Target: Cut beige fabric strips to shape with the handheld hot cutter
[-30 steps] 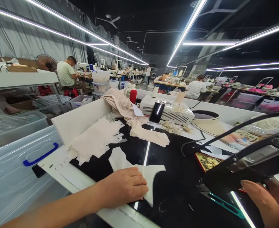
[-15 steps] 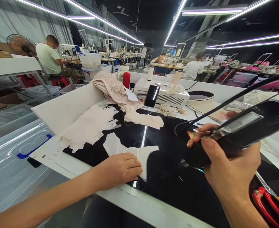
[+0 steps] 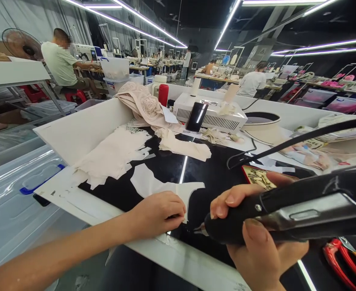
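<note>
We are holding one black handheld tool (image 3: 305,212) in our right hand (image 3: 256,250), thumb and fingers wrapping firmly around its body. Its single metal tip (image 3: 200,230) is pointing toward our left hand (image 3: 158,214), sitting just beside those fingertips; we cannot tell whether it is touching the black tabletop (image 3: 202,173). Our left hand is resting on the near edge of one white cut piece (image 3: 160,184), its fingers bending close together, and we cannot tell whether they are pinching the material. That piece is lying flat on the tabletop, partly under the hand.

Beyond it we are seeing one heap of pale cut pieces (image 3: 114,151), too overlapped for counting, one separate cream stack (image 3: 184,145), and one lace-patterned bundle (image 3: 144,101). Behind these, one red cylinder (image 3: 163,95) is standing upright, and one phone (image 3: 196,116) is leaning against one vented white box (image 3: 223,120), which is bearing one white cone (image 3: 195,87). On the right, one red-rimmed tray (image 3: 244,173) is holding small pieces, and one red-handled tool (image 3: 335,258) is lying nearer us.
</note>
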`<state>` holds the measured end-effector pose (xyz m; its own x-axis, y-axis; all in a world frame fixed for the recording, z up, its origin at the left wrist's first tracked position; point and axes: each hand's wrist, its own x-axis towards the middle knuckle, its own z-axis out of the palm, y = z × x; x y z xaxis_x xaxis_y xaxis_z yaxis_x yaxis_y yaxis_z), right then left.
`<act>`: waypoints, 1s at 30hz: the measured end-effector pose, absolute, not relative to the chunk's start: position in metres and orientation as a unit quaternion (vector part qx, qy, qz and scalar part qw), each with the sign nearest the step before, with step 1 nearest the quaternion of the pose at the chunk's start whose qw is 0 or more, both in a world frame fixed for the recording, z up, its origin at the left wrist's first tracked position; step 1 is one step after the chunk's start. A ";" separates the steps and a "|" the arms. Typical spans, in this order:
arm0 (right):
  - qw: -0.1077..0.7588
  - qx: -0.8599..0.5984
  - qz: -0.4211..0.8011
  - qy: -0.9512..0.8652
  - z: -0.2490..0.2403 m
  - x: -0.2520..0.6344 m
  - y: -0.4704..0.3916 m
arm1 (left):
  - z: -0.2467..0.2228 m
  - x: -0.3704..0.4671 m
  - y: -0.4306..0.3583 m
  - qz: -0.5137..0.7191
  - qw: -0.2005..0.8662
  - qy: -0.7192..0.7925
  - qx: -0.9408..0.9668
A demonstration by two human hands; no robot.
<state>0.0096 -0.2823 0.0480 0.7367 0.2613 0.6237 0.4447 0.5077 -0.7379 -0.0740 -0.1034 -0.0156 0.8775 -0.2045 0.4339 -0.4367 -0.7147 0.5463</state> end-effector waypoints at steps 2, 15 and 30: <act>0.789 -0.496 -0.064 -0.356 0.049 0.009 -0.278 | -0.015 -0.074 -0.105 0.173 0.355 -0.166 0.904; 0.808 -0.471 -0.088 -0.343 0.046 0.016 -0.262 | -0.019 -0.072 -0.108 0.155 0.378 -0.162 0.898; 0.796 -0.471 -0.086 -0.370 0.043 0.015 -0.264 | -0.012 -0.068 -0.102 0.136 0.362 -0.172 0.906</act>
